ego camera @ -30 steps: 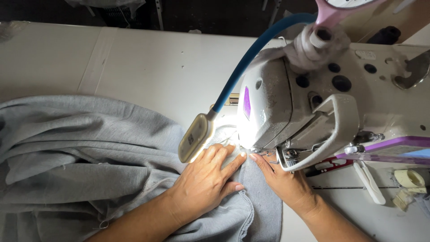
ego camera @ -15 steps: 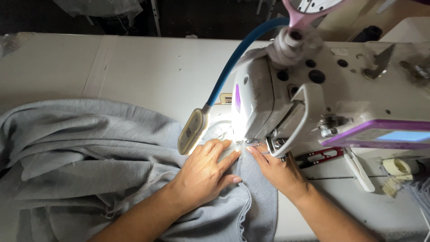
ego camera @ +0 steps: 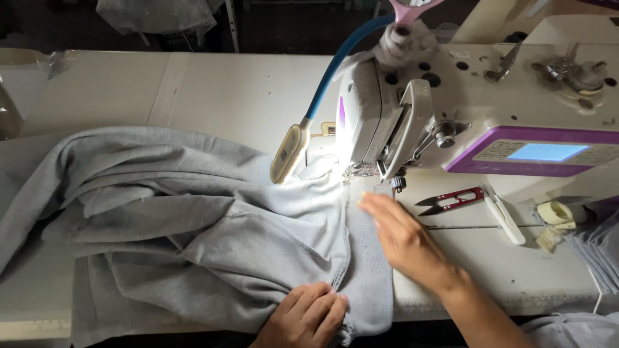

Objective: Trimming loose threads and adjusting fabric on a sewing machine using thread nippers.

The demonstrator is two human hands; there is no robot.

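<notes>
Nearest us, our left hand (ego camera: 308, 314) presses flat on the crumpled grey fleece garment (ego camera: 213, 232) at the table edge; our right hand (ego camera: 403, 238) lies open on its seam strip, gripping nothing; beyond stands the white sewing machine (ego camera: 464, 109).

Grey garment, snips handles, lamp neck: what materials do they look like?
Grey garment: soft matte knit, likely fleece or jersey; it folds in thick, limp rolls. Snips: glossy red handles, probably plastic or painted metal; dark blades look like steel. Lamp neck: smooth blue tube, seemingly plastic-sheathed; it bends in a curve.
</notes>
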